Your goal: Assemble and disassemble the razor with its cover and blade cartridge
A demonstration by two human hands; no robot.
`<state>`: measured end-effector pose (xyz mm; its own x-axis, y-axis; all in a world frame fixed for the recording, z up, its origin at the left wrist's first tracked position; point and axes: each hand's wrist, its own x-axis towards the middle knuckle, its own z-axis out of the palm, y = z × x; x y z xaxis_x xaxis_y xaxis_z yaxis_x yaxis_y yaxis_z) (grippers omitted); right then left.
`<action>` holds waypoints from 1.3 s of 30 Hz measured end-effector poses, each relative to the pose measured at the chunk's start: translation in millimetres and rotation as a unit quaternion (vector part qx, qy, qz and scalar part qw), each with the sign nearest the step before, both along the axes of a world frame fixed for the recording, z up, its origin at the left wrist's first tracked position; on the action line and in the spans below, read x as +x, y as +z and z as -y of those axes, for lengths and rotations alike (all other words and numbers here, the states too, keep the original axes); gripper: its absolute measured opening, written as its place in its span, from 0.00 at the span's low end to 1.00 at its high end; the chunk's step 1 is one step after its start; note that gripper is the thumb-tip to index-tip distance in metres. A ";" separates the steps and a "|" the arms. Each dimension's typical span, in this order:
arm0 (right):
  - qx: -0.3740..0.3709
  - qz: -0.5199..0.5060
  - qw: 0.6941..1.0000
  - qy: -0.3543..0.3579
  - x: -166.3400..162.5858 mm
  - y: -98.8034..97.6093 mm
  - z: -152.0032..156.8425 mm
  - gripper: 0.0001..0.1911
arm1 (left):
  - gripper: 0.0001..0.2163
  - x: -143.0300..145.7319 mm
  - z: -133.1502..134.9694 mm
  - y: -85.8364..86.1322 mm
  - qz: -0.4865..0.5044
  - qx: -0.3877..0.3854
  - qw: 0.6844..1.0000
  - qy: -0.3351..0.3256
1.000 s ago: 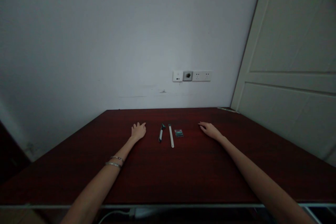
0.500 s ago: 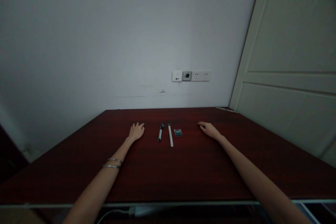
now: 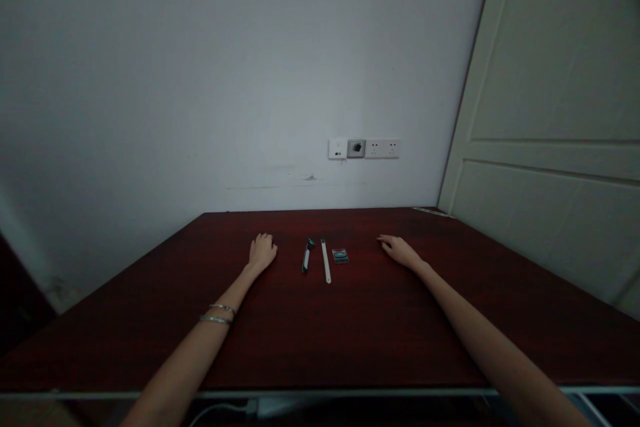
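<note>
On the dark red table, my left hand lies flat, fingers stretched forward and holding nothing. Just right of it is a razor with a white and dark handle, its head pointing away from me. Beside the razor lies a slim white stick with a dark far end and a small hole at the near end; its kind is unclear. Farther right sits a small clear pack with teal contents. My right hand rests on the tabletop to the right of the pack, apart from it, fingers extended and empty.
A pale wall stands behind the table, with a row of sockets low on it. To the right is a panelled door. A white cable shows below the table's front edge.
The fingers of my left hand have drawn a little closer together. The whole view has shifted slightly, and the things on the table lie as before.
</note>
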<state>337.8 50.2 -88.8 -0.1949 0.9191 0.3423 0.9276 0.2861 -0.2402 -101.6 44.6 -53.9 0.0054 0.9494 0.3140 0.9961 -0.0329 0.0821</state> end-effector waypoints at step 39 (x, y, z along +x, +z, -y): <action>0.008 -0.001 1.000 -0.007 -3.5 4.8 4.9 0.21 | 0.15 98.2 37.3 32.9 0.049 -0.129 0.990 -0.004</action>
<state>334.3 45.3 -84.0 -0.1805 0.9166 0.3568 0.9312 0.2761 -0.2380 -3.4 7.3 -21.0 -0.0044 0.9982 0.0604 0.9827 -0.0069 0.1848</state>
